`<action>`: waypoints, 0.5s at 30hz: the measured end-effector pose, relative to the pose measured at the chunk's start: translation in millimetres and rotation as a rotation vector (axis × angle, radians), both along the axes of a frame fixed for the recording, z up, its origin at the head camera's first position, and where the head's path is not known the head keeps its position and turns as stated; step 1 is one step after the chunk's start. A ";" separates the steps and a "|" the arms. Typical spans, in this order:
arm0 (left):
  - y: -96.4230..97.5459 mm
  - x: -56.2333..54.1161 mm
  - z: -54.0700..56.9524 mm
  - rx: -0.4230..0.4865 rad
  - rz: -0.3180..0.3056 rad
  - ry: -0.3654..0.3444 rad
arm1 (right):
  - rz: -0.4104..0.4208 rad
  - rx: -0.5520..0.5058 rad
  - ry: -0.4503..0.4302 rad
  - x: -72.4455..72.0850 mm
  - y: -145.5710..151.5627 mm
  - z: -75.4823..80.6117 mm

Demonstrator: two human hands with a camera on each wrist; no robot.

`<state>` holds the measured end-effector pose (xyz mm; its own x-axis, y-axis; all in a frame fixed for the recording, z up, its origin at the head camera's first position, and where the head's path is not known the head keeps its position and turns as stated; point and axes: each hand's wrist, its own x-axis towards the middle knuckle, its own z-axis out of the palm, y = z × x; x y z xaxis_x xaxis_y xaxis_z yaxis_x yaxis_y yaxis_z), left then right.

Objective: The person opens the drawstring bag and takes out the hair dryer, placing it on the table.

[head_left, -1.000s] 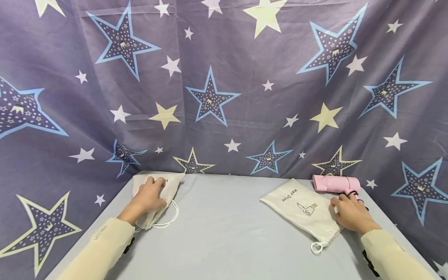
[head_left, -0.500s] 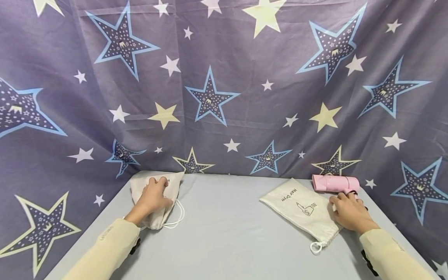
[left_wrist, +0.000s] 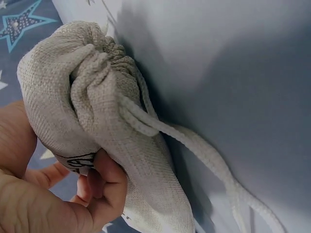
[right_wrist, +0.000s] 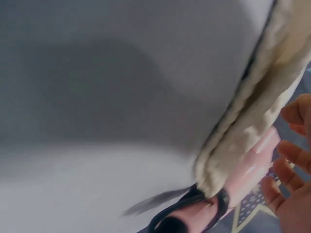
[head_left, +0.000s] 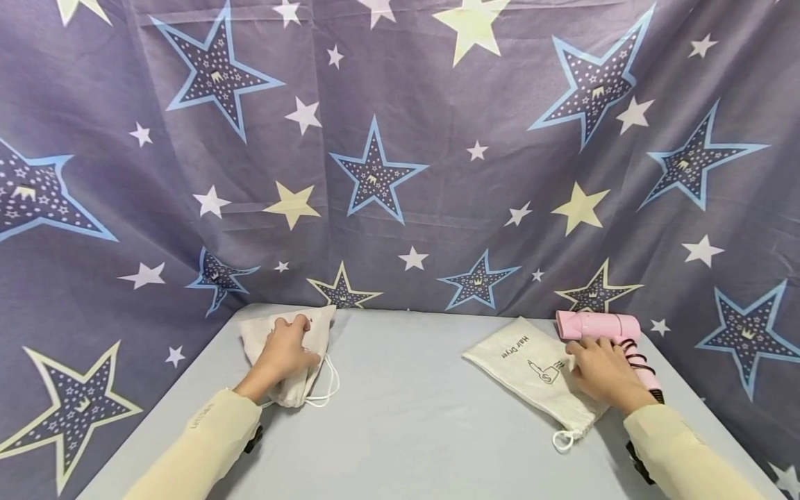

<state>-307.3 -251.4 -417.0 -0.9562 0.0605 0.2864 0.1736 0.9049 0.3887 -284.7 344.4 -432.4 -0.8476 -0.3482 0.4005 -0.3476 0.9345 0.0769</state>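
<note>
My left hand (head_left: 286, 353) pinches a beige drawstring bag (head_left: 321, 324) at the table's far left. In the left wrist view its gathered mouth and white cord (left_wrist: 209, 153) show, and the bag looks filled. On the right, my right hand (head_left: 601, 369) is over the side of a flat beige bag (head_left: 515, 354) printed "Hair Dryer". Its fingers are loosely bent and stand apart from the bag's edge in the right wrist view. Beside that hand lies a pink hair dryer (head_left: 594, 324), with a black cord wound round its handle (head_left: 646, 371).
The grey table (head_left: 406, 403) stretches between the two bags. A purple star-patterned curtain (head_left: 425, 208) hangs close behind it and along both sides. A white drawstring loop (head_left: 564, 441) lies at the flat bag's near end.
My left hand has shifted right with the filled bag. My right hand has moved left from the hair dryer's handle onto the flat bag, exposing the wound cord.
</note>
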 end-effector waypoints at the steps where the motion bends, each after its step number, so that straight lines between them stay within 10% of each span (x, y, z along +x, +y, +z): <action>1: 1.6 -0.4 -0.1 0.002 -0.002 -0.003 | 0.006 0.000 0.005 -0.6 -3.5 0.2; 15: 27.8 -6.7 -1.5 0.037 -0.002 -0.026 | 0.097 -0.038 -0.009 -0.2 -50.3 3.0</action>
